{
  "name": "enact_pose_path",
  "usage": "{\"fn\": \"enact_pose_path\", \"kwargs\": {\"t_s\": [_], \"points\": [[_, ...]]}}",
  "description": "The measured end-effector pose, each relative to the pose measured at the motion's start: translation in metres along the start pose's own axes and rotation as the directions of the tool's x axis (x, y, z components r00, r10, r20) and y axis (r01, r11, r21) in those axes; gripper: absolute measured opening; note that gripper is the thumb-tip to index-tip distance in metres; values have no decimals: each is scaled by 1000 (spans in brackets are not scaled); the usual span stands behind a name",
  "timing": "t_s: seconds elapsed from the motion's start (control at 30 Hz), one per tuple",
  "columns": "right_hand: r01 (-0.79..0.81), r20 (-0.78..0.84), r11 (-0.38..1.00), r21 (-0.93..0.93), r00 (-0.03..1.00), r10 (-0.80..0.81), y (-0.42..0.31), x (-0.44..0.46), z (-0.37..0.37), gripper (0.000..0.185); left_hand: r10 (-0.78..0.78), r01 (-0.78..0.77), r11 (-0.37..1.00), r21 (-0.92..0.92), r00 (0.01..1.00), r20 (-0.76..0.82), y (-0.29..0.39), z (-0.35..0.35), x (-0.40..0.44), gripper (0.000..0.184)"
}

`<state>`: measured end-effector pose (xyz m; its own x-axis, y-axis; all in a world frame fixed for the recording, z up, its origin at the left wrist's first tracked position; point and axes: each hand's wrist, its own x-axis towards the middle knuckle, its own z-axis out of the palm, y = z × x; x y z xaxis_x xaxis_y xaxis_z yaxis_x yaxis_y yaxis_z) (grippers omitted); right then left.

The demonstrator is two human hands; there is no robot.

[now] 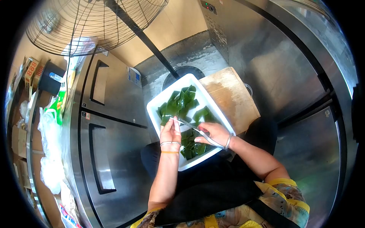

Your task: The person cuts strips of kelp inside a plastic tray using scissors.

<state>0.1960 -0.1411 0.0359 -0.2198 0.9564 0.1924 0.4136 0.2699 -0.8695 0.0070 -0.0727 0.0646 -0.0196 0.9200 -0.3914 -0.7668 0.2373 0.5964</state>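
Observation:
My right hand [215,133] is closed round the white handles of a pair of scissors [210,140], whose metal blades point left toward my other hand. My left hand [170,131] is closed at the fingertips on a dark green sheet of what looks like kelp, right by the blade tips; its grip is partly hidden. Both hands are over a white plastic tub [153,104]. Inside lie glossy kelp pieces [181,102], in a larger heap toward the far left, with more cut pieces [193,146] near my side.
A wooden board [232,98] lies right of the tub. A wire fan guard [95,26] hangs above, its black pole [146,41] running down behind the tub. Steel cabinets [114,152] flank both sides. Plastic bags [49,148] fill the left counter edge.

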Motion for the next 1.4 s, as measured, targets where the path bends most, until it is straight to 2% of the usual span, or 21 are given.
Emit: {"fn": "enact_pose_path", "kwargs": {"t_s": [0.2, 0.43, 0.53, 0.67, 0.73, 0.77, 0.8, 0.83, 0.87, 0.9, 0.93, 1.0, 1.03, 1.1, 1.13, 1.2, 1.23, 1.27, 1.33, 1.37, 1.4], "points": [[-15, 6, 999, 39, 1000, 15, -5, 0, -3, 46, -27, -1, 969, 246, 994, 107, -10, 2, -21, 25], [14, -37, 996, 93, 999, -11, 2, -1, 4, 42, -31, -18, 948, 317, 988, 150, -12, -4, -23, 29], [-25, -12, 997, 66, 1000, 26, 0, -2, 1, 42, -53, -6, 938, 348, 986, 159, -7, -4, -22, 32], [2, -84, 1000, 16, 996, 0, -7, -2, -4, 42, -107, 24, 914, 406, 977, 182, -4, -11, -23, 31], [-2, -124, 989, 148, 992, 21, -19, -4, -12, 40, -382, 139, 735, 664, 893, 236, -5, -17, -25, 38], [47, -196, 988, 144, 980, -18, -22, -4, -17, 37, -457, -1, 591, 806, 823, 337, -7, -18, -22, 43], [64, -264, 981, 184, 964, -14, -24, -5, -20, 34, -456, -28, 532, 847, 833, 314, -9, -19, -22, 45], [23, -276, 974, 225, 960, 42, -17, -4, -20, 33, -340, -225, 435, 872, 856, 390, -13, -23, -16, 46], [-17, -287, 964, 267, 953, 97, -7, -1, -21, 33, -231, -405, 304, 863, 847, 479, -18, -32, -3, 48], [-84, -256, 950, 300, 952, 165, 1, 0, -21, 25, -186, -501, 21, 865, 848, 496, -18, -50, 24, 57], [-96, -285, 965, 245, 944, 166, 6, 3, -22, 22, -127, -458, -41, 888, 884, 450, -20, -52, 38, 55], [-216, -210, 909, 356, 930, 303, 2, 5, -31, 22, -54, -652, -324, 686, 736, 674, -28, -53, 60, 54], [-217, -212, 909, 356, 929, 305, 5, 5, -30, 22, -56, -653, -322, 685, 736, 675, -32, -54, 63, 54], [-117, -264, 918, 378, 937, 228, 14, 8, -25, 21, -134, -557, -578, 596, 786, 604, -44, -53, 65, 50], [-117, -265, 918, 379, 937, 229, 18, 9, -23, 21, -155, -566, -661, 493, 746, 647, -47, -49, 57, 45], [-25, -335, 969, 248, 936, 110, 21, 9, -20, 27, -196, -605, -519, 603, 771, 605, -54, -55, 52, 41], [-9, -330, 972, 236, 940, 89, 20, 9, -20, 27, -264, -582, -488, 650, 809, 526, -56, -58, 47, 39], [-11, -327, 969, 245, 940, 94, 17, 8, -20, 27, -345, -403, -400, 823, 898, 272, -56, -61, 44, 37], [-4, -323, 968, 251, 942, 87, 10, 9, -24, 26, -390, -587, -383, 713, 802, 451, -48, -70, 35, 34], [-5, -322, 967, 254, 943, 90, 8, 9, -26, 26, -392, -586, -384, 714, 803, 448, -42, -72, 36, 34], [-61, -266, 970, 235, 956, 124, 6, 7, -29, 24, -357, -627, -503, 595, 778, 517, -33, -62, 30, 33]]}}
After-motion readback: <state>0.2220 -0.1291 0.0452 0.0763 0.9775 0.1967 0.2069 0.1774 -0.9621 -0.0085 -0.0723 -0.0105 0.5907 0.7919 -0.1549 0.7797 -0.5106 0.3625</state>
